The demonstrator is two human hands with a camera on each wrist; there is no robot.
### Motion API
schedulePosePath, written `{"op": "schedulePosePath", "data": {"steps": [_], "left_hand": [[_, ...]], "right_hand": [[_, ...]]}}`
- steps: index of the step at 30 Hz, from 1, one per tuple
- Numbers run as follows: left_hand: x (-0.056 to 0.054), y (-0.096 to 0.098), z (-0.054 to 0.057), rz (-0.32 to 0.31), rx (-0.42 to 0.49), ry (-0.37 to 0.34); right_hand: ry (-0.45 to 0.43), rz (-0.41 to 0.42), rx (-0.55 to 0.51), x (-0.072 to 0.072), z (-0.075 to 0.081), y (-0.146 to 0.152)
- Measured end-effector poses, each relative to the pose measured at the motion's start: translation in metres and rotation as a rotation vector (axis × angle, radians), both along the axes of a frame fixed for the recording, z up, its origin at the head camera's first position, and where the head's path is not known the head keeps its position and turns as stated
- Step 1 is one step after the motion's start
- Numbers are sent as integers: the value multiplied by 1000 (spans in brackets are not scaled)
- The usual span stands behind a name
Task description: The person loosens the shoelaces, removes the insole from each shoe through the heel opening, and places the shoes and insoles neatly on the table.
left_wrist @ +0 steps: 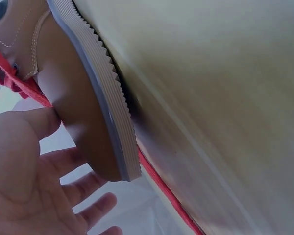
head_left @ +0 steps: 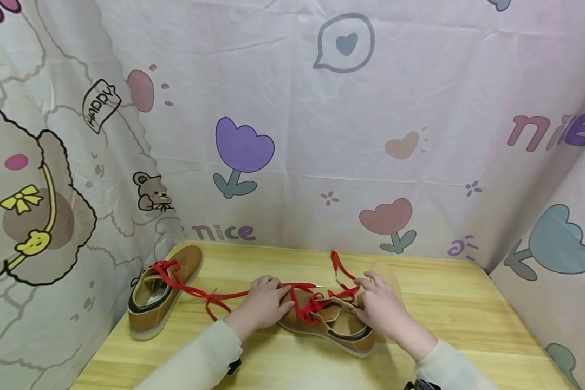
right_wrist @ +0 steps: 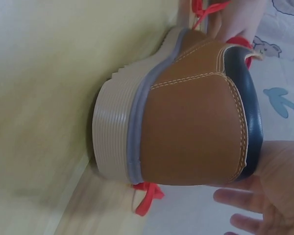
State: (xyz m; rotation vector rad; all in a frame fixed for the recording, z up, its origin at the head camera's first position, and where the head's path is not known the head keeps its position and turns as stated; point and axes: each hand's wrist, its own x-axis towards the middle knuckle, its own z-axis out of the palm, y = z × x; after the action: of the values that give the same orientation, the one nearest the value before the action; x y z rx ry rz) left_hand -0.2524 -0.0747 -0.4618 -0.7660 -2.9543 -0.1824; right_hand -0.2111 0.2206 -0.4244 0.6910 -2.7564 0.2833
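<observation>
Head view alone — second shoe (head_left: 163,292), far left.

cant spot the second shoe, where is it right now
In the head view the second shoe sits at the table's far left, beside the curtain, left of the left hand, red lace trailing from it.

- A small home-style corner, set up as a makeshift recording booth rather than a workshop or shop.
- A pale cloth backdrop (head_left: 322,135) hangs on three sides, printed with cartoon tulips, hearts, a bear and the word "nice".
- A light wooden tabletop (head_left: 458,325) fits snugly between the cloth walls.
- Brown shoes (head_left: 163,292) with red laces (head_left: 234,295) lie on it.
</observation>
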Motion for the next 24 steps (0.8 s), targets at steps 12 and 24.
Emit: {"op": "schedulePosePath", "data": {"steps": [12,24], "left_hand": [[17,-12,1,-2,-2,-4],[29,-17,1,-9,38,14]], "right_hand": [[35,88,32,-16,-5,3],[34,95,53,-22,-3,4]]}}
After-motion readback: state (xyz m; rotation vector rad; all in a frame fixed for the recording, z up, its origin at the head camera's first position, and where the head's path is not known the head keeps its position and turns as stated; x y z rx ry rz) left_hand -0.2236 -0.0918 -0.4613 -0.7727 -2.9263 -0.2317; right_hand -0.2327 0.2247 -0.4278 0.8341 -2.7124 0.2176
